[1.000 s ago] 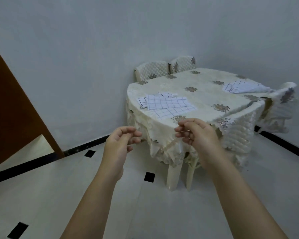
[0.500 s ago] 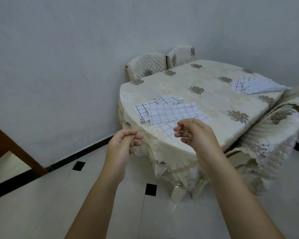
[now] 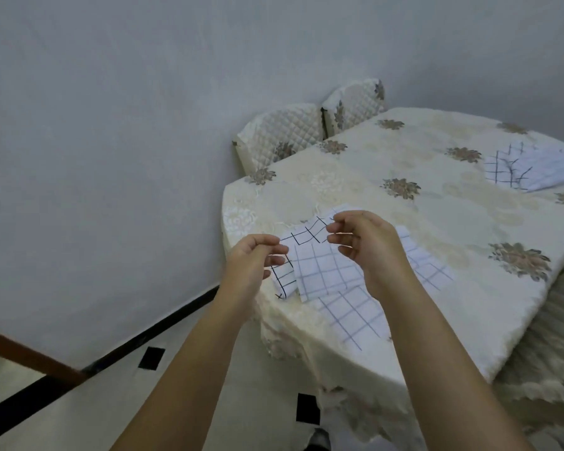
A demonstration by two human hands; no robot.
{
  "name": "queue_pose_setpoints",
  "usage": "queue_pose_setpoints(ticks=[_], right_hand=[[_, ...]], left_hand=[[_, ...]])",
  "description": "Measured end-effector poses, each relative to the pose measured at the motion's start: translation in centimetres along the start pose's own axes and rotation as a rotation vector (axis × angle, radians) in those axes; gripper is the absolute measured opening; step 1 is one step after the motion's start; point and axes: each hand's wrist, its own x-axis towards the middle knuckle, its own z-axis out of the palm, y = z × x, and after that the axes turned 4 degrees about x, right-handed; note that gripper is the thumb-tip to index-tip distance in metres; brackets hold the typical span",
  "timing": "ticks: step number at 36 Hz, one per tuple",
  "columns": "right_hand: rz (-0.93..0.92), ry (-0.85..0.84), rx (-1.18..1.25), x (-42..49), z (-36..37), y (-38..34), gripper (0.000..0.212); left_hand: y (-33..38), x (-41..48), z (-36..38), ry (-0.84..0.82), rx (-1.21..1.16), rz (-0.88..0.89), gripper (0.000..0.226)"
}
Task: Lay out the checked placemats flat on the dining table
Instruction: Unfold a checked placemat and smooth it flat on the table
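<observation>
At the left of the frame, the left hand (image 3: 252,265) is raised with its fingers curled and the thumb drawn in against the fingertips. Nothing shows between them. The fingertips sit at the edge of the nearest cloth, and I cannot tell whether they touch it.

Just right of it, at the centre of the frame, a heap of checked placemats (image 3: 326,271) lies on the near rounded end of the dining table (image 3: 437,229). The heap is folded, overlapping and partly rumpled, and one mat reaches down toward the table's edge.

The right hand (image 3: 372,252) hovers over the heap with its fingers curled too. Its thumb and forefinger stand a little apart, and it holds nothing.

At the upper right, well apart from the heap, a second bunch of placemats (image 3: 541,170) lies folded near the far edge.

The mats look thin, light and limp, more like cloth or soft sheet than a stiff board. I judge that one lifted by a single point would sag and drag its neighbours along. The better hold is probably a pinch at two corners of one edge of the top mat, one hand to each. It can then be peeled off the heap, drawn taut and lowered flat. The patterned tablecloth beneath may slide or wrinkle if a mat is dragged across it.
</observation>
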Motion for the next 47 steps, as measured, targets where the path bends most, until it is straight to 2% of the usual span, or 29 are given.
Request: queue_pose_setpoints(ticks=[5,15,19,25,33,41,47], right_hand=[[-0.032,0.011,0.01,5.0,1.3,-0.9,0.018],[0.129,0.135,-0.056,11.6,2.9,2.0,0.013],[0.153,0.221,-0.082,13.4,3.5,3.1,0.012],[0.161,0.448,-0.039,15.0,4.7,4.7,0.01],[0.236,0.714,-0.026,17.0,6.6,8.0,0.011],[0.284,0.864,-0.02,16.0,6.5,10.3,0.013],[0.325,0.829,-0.142,16.6,5.8,10.6,0.018]], left_hand=[[1.3,5.7,2.0,-0.044,-0.032,0.013,0.023],[-0.1,14.3,3.0,-0.183,0.091,-0.065,0.022],[-0.8,17.9,3.8,-0.297,0.173,-0.075,0.022],[-1.7,22.5,5.2,-0.536,0.338,-0.06,0.025],[-3.7,25.9,5.8,-0.875,0.679,0.094,0.018],[-5.0,25.9,6.3,-1.085,0.809,-0.009,0.029],[-5.7,25.8,7.5,-1.144,0.884,0.01,0.036]])
